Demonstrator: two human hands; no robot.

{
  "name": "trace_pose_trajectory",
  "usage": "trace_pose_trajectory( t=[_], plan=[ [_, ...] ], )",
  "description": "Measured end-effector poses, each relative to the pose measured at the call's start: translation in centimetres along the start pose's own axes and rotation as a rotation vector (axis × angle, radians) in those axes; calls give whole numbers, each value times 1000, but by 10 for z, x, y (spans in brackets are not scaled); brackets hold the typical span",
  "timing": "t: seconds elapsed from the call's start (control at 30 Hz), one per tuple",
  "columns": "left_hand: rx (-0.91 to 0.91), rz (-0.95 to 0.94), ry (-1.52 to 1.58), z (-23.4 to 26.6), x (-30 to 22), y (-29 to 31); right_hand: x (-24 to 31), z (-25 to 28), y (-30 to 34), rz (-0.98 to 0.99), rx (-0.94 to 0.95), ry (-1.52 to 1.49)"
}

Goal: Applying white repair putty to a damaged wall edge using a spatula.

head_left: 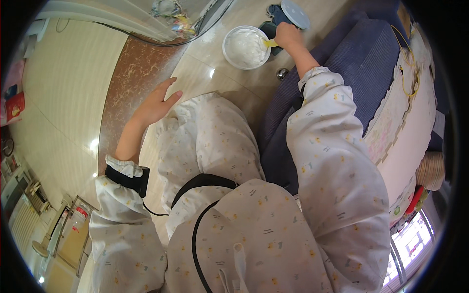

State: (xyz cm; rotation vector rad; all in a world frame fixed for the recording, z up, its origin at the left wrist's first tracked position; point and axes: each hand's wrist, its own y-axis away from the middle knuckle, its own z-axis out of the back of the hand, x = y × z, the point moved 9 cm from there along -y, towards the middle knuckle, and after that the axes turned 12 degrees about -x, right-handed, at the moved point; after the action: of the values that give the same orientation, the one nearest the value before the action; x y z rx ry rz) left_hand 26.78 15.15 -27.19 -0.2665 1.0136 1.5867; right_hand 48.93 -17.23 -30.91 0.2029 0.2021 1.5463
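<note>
My right hand (289, 37) is closed round a small yellow tool (270, 43), perhaps a scraper. Its yellow end reaches over the rim of a round white tub (225, 54) and meets the paste inside. This white paste (245, 46) looks thick and lumpy; whether the tool's tip is sunk in it I cannot tell. My left hand (155, 104) holds nothing, its fingers stretched out and the thumb apart, above the brown marbled floor strip (128, 63). A round pale lid (295, 13) lies beyond my right hand, by some dark cloth or bag (278, 14).
A dark blue sofa (356, 63) stands close along my right side. Near its base sits a shiny metal ball (282, 73). A pale curved panel (132, 19) with a torn, stained patch rises at the far left, a dark cable along its edge. Glossy tiles (58, 88) cover the left floor.
</note>
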Motion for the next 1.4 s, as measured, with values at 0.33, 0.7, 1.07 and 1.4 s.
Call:
trace_pose_trajectory(
  t=[0.33, 0.7, 1.07, 1.4],
  plan=[
    [9, 13, -15, -3, 4, -4, -32, -63, -27, -7, 130, -15],
    [11, 34, 41, -3, 3, -8, -62, -126, -16, -628, 362, -789],
    [4, 27, 24, -2, 12, -8, -40, -93, -20, -249, 313, -549],
    [1, 63, -3, -6, 11, 0, -22, -55, -26, 77, -2, -74]
  ],
)
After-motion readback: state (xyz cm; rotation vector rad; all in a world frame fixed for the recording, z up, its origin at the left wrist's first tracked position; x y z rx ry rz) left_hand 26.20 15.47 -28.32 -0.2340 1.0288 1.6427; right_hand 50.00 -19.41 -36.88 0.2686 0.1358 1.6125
